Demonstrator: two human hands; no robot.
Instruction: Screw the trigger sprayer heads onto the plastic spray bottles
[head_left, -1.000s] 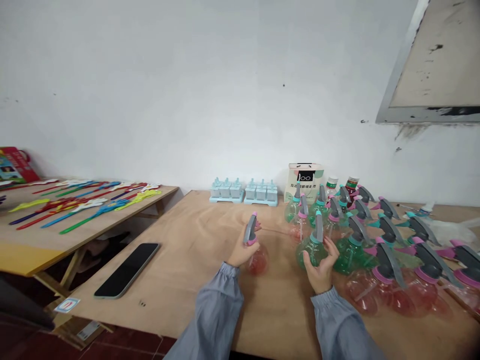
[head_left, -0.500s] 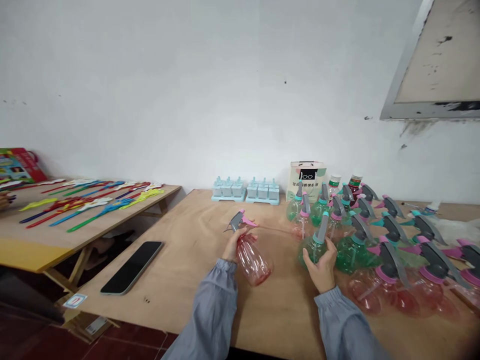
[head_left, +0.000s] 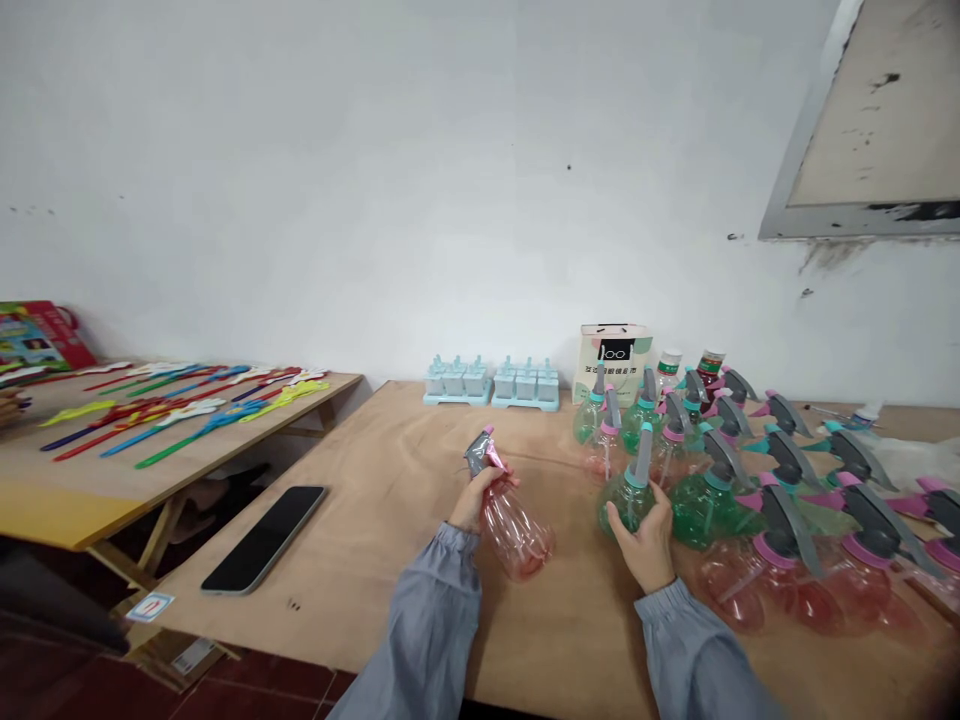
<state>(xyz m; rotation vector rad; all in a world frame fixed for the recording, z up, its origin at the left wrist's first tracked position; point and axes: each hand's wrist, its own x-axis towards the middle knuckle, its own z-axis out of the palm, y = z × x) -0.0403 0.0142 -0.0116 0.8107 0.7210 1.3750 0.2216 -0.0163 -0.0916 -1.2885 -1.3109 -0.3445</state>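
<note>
Judging by the head view, I'd call this step handling the pink bottle (head_left: 519, 538): my left hand (head_left: 477, 497) grips its top, fingers closed, tilted over the table (head_left: 375, 470)'s middle. My right hand (head_left: 646, 540) cups the green bottle (head_left: 622, 502). Standing the pink one would call for righting it; open room runs left, toward the phone (head_left: 264, 540) near the front-left corner.

One head-worn camera looks forward and down over the near table (head_left: 375, 540), towards the wall (head_left: 337, 200).
</note>
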